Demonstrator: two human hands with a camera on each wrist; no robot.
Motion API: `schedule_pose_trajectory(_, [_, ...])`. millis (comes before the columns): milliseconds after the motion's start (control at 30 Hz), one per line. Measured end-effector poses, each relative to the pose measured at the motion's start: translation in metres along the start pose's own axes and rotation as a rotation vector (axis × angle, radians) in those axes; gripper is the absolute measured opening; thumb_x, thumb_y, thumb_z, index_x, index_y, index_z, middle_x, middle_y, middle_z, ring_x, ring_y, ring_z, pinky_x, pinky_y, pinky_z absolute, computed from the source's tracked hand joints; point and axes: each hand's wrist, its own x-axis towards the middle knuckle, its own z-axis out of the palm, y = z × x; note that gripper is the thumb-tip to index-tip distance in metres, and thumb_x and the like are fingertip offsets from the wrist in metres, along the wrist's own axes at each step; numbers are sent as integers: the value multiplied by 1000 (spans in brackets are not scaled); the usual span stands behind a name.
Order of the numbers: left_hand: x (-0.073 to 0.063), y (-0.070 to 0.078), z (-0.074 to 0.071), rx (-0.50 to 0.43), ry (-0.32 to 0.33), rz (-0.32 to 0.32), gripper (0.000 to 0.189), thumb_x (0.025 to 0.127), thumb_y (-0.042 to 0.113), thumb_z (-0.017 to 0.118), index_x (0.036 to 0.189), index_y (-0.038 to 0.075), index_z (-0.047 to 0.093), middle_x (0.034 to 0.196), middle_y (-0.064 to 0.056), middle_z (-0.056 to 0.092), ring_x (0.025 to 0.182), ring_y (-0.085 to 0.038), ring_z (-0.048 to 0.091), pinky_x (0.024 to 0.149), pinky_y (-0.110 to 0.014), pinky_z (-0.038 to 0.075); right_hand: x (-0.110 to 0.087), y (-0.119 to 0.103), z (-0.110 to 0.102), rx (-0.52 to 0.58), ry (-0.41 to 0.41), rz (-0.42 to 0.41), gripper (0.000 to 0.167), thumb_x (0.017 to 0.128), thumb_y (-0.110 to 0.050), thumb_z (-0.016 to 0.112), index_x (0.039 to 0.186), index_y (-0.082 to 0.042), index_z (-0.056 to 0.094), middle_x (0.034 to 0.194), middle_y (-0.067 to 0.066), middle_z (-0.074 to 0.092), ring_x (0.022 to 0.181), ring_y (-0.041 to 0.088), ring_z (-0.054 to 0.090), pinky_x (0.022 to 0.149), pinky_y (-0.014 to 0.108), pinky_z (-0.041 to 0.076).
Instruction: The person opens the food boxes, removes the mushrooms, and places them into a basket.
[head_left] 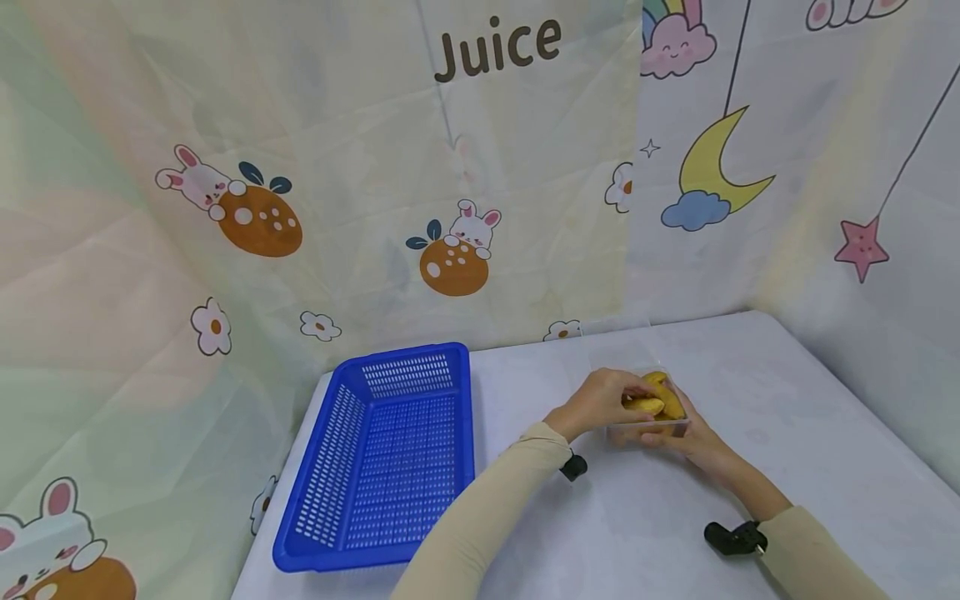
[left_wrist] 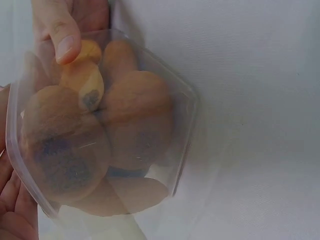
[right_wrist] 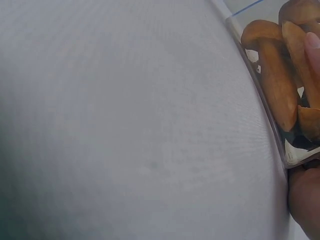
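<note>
A clear plastic box [head_left: 624, 437] holds several yellowish-brown mushrooms [head_left: 672, 403], their thick stems and rounded caps showing in the right wrist view. My left hand [head_left: 596, 402] reaches over the box's left side and pinches a mushroom [head_left: 643, 406] between thumb and fingers. From the right, my right hand [head_left: 699, 440] grips the box, with fingers along its near and right walls. Through the box wall in the left wrist view, large caps [left_wrist: 140, 117] press close together, and a thumb [left_wrist: 66, 47] rests against a smaller mushroom [left_wrist: 86, 80].
A blue plastic basket [head_left: 467, 417] with slotted walls stands on the left of the white-covered table [head_left: 795, 400]. Printed curtains [head_left: 360, 167] hang behind and beside the table. A black wrist device [head_left: 735, 538] sits at the right sleeve, another [head_left: 574, 467] by the left.
</note>
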Motion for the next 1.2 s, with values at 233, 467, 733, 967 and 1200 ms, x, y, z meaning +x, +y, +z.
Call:
schedule_pose_trajectory(233, [1, 2, 1, 10, -17, -2, 35, 84, 24, 82, 115, 11, 74, 109, 6, 73, 88, 11, 56, 78, -2, 44, 0, 0, 1, 2, 6, 2, 112, 91, -9, 73, 159, -23, -15, 163, 19, -15, 145, 49, -15, 106, 77, -7])
schedule_pose_trajectory(467, [-1, 4, 2, 12, -8, 5, 31, 85, 22, 81, 114, 9, 76, 106, 4, 73, 80, 9, 52, 71, -2, 43, 0, -1, 2, 13, -5, 8, 110, 92, -8, 72, 160, -24, -13, 164, 21, -10, 146, 49, -10, 108, 75, -5])
schedule_pose_trajectory(733, [0, 5, 1, 24, 19, 35, 31, 86, 20, 80, 114, 7, 75, 108, 1, 72, 85, 5, 55, 71, -2, 42, 2, -2, 1, 23, -15, -11, 108, 92, -6, 71, 160, -25, -10, 164, 21, -6, 146, 49, -4, 110, 73, 0])
schedule_pose_trajectory(967, [-2, 3, 0, -144, 136, -3, 28, 85, 14, 79, 112, 5, 75, 107, -1, 74, 89, 10, 57, 79, -4, 46, 3, -4, 1, -10, -17, -9, 108, 93, -8, 71, 160, -24, -12, 164, 21, -7, 146, 49, -1, 110, 73, 4])
schedule_pose_trajectory(1200, [-2, -2, 1, -311, 229, -79, 27, 84, 13, 81, 109, 5, 76, 103, 1, 74, 87, 7, 60, 81, -9, 50, 1, -5, 3, -25, -18, -4, 103, 95, -11, 68, 160, -28, -10, 162, 19, 8, 142, 43, 21, 101, 17, 38])
